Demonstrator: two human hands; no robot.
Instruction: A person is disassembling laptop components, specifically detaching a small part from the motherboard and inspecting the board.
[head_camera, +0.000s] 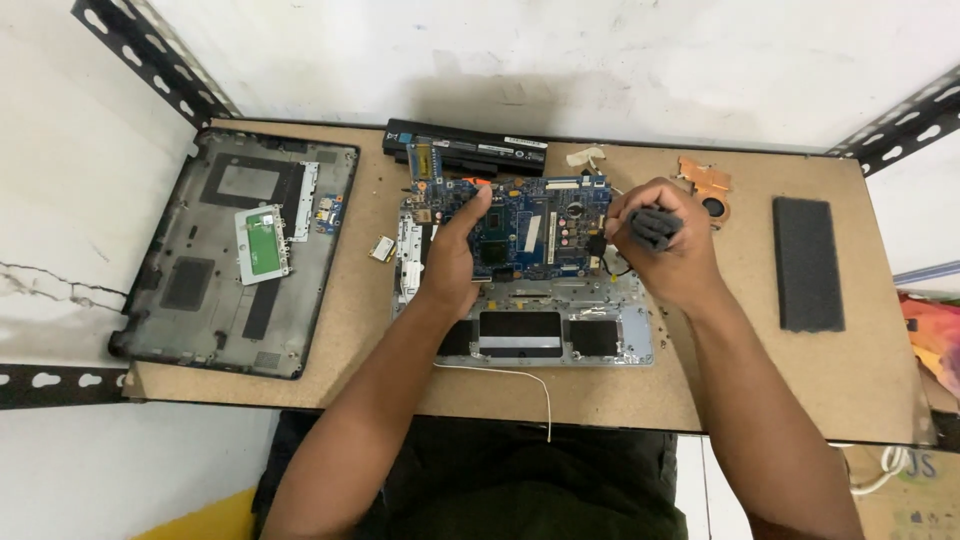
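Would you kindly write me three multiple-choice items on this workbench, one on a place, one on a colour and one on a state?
1. Where does the black battery lie?
A. At the far edge of the table, behind the circuit board
B. On the grey bottom cover
C. Under the right hand

2. What colour is the circuit board?
A. Red
B. Blue
C. White

3. What state is the right hand in?
A. Open and flat on the table
B. Closed around a dark grey tool handle
C. Resting on the foam pad

Answers:
1 A: the battery sits along the wall side, just beyond the board.
2 B: the board under the left hand is plainly blue.
3 B: the fingers wrap a dark grey handle at the board's right edge, well apart from the dark foam pad.
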